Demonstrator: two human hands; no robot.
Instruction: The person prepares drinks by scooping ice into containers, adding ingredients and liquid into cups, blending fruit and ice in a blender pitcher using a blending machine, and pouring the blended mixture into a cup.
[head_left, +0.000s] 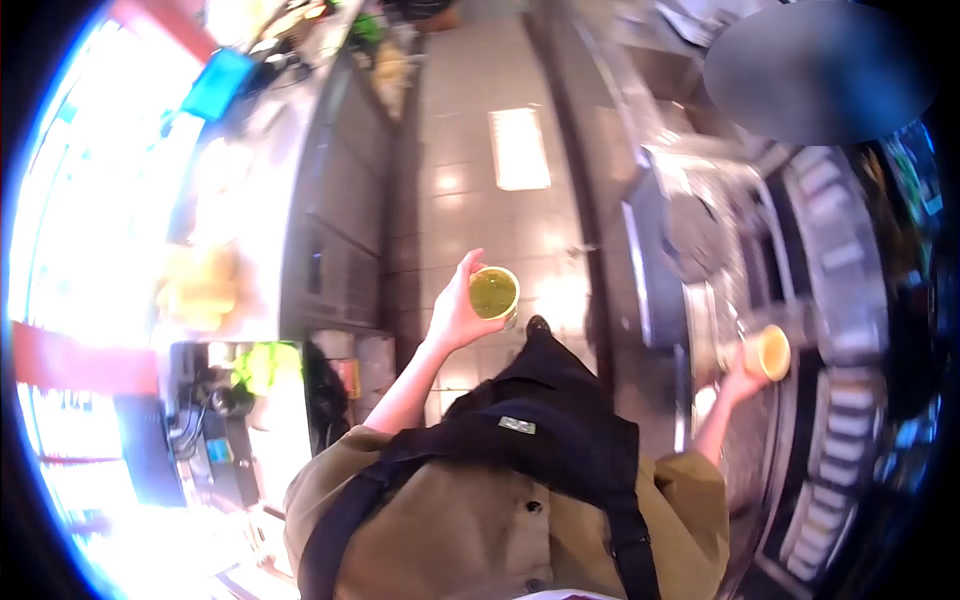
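My left hand [463, 311] is wrapped round a cup of green liquid [494, 293], held upright over the tiled aisle in front of me. Off to the right, my right hand [741, 380] grips a pale yellow-orange cup [770, 353] above the metal counter. That cup's open mouth faces the camera, and nothing distinct shows inside it. The fingers of my right hand are partly hidden behind the cup.
Counters line both sides of the tiled floor [460, 150]. A blue object [219, 84] and a blurred orange-yellow item [200, 288] are on the left. Rows of containers [840, 430] stand at the far right, beyond a round metal item [694, 236].
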